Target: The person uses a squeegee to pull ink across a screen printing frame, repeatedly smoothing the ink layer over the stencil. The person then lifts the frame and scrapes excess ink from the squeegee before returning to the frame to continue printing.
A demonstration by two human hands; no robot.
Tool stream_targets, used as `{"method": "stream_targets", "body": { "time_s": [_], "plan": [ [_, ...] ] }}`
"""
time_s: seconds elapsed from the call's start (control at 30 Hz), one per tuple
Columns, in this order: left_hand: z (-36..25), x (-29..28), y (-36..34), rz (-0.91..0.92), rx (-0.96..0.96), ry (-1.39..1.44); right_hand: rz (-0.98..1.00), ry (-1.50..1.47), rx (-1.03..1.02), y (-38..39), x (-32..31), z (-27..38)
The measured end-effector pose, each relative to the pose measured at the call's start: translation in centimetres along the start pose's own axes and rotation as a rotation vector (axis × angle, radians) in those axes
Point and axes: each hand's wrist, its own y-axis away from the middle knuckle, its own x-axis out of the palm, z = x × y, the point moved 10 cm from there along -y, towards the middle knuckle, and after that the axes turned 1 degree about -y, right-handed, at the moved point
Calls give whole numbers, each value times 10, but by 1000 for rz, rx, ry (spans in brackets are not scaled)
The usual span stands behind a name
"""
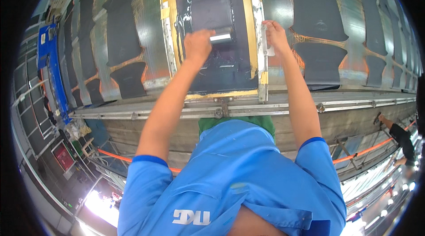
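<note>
The left hand (198, 46) is a loose fist, its fingers curled and pressed together around the near end of the squeegee (221, 38). The squeegee lies sideways, running out to the right of those fingers over the dark screen (221, 79). Glossy ink (189, 3) shows beyond and to the left of the knuckles. The left forearm (164, 99) slants up and inward to a wrist held nearly straight, its elbow out to the side.

The right hand (276, 38) is at the right edge of the frame (263, 79), fingers bent toward the left, thumb side uppermost. Just under these fingers sits a pale handle (270, 50); whether they close around it, I cannot tell. The right forearm (299, 88) rises steeply, leaning inward.

Below both hands' fingers, a rail (177, 111) crosses from side to side. Dark panels (318, 8) lie to the right of the right fingers, with more (126, 19) well left of the left ones.
</note>
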Motion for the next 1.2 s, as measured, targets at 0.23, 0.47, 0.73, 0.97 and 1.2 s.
{"method": "stream_targets", "body": {
  "time_s": [0.23,0.47,0.73,0.97,1.2],
  "plan": [
    [-49,-19,154,-110,8,98,26,6,-20,-2,4,6],
    [21,-10,11,-72,-50,149,-3,33,-53,2,8,4],
    [75,1,-170,84,-189,-32,-28,68,-81,1,4,1],
    [31,12,-70,52,-50,5,-11,15,-33,4,4,-6],
    [-31,-6,127,-52,27,102,50,-42,-68,-5,15,-1]
  ]
}}
